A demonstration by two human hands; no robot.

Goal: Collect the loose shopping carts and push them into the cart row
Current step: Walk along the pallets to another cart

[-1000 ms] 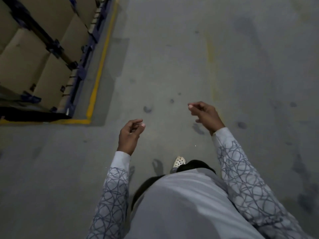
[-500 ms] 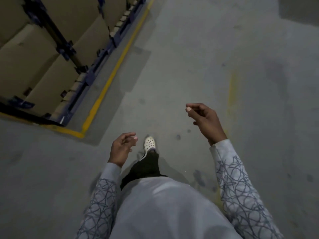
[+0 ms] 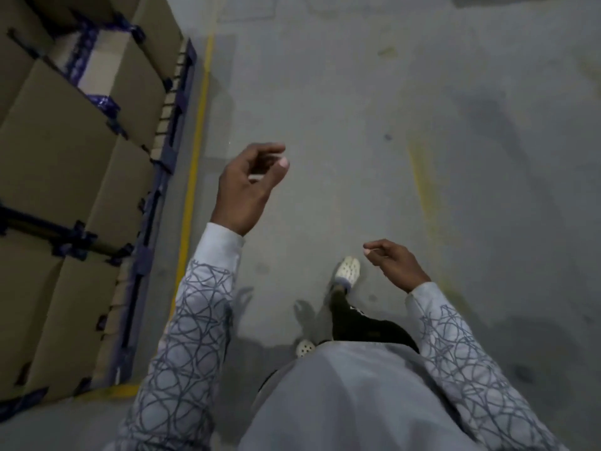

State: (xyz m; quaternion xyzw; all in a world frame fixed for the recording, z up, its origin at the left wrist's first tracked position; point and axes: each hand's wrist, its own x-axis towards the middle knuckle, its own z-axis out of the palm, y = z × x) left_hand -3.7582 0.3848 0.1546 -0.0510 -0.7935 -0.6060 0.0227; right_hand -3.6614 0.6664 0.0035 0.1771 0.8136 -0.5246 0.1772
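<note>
No carts show here, so with our left hand (image 3: 247,187) and right hand (image 3: 393,265) loosely curled and empty, we expect stiff, heavy carts, best gripped by the handle.

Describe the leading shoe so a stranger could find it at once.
Start on the grey floor right of the boxes. Left of the right hand sits a white perforated shoe on a dark trouser leg. Unlike the other shoe, half hidden by the shirt, it shows whole.
</note>
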